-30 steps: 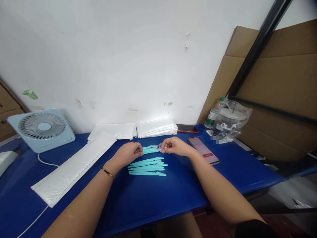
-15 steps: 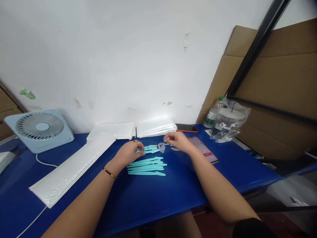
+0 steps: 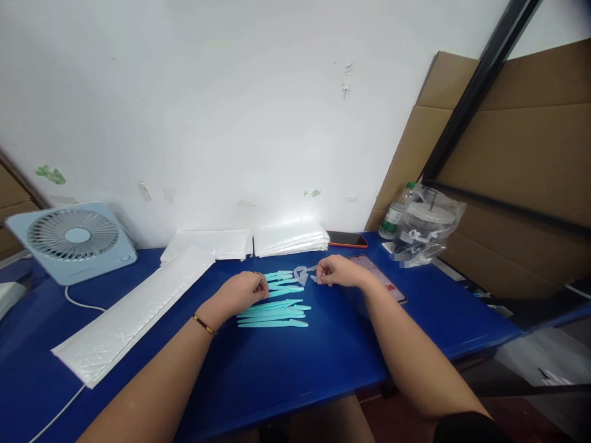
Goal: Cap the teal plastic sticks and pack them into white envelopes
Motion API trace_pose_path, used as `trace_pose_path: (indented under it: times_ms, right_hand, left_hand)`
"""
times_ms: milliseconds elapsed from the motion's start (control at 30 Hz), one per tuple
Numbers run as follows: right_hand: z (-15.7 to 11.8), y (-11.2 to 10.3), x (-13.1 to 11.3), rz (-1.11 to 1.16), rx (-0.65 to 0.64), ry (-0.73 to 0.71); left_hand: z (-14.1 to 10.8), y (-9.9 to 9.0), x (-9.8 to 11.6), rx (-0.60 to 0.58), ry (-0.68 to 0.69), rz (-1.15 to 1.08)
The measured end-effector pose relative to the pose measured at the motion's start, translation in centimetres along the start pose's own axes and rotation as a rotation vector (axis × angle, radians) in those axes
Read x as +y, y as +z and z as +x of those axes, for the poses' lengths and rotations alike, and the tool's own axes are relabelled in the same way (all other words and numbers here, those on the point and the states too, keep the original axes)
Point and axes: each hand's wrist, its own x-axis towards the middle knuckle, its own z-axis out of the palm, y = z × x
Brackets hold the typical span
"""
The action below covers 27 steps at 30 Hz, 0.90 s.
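My left hand (image 3: 242, 291) is closed around the handle end of a turquoise eyebrow razor (image 3: 289, 290), whose blade end points right. Behind that razor lie a few more turquoise razors (image 3: 281, 275), partly covered by my fingers. Several others rest side by side in a loose row (image 3: 272, 315) nearer the table's front. To the right of the blade ends is a small heap of translucent blade caps (image 3: 301, 275). My right hand (image 3: 339, 271) is beside the heap, fingertips pinched on a small translucent cap (image 3: 314, 279).
White padded mailers (image 3: 290, 237) are stacked against the wall, and one long mailer (image 3: 133, 314) lies at left near a blue fan (image 3: 77, 235). Two phones (image 3: 347, 239) are behind and beside my right hand. A bottle (image 3: 392, 218) and a bagged cup (image 3: 427, 224) stand at right.
My left hand has come slightly toward me, with a razor now drawn apart from those behind. My right hand has moved down, closing its fingertips at a cap beside the heap.
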Motion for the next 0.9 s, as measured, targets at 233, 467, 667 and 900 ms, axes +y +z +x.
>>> trace_pose_path:
  times_ms: [233,467,667,900]
  right_hand:
    - [0.2,0.6,-0.9,0.290,-0.053,-0.141]
    - [0.5,1.1,-1.4,0.258,-0.078,-0.169]
    - [0.2,0.6,-1.1,0.304,-0.043,-0.163]
    - [0.9,2.3,-2.5,0.212,-0.040,-0.241]
  left_hand:
    - [-0.1,-0.5,0.1,0.044,-0.019,-0.039]
    - [-0.1,-0.5,0.2,0.058,-0.016,-0.013]
    - [-0.1,-0.7,-0.1,0.081,-0.038,0.015]
    - [-0.1,-0.6,0.3,0.061,-0.016,0.025]
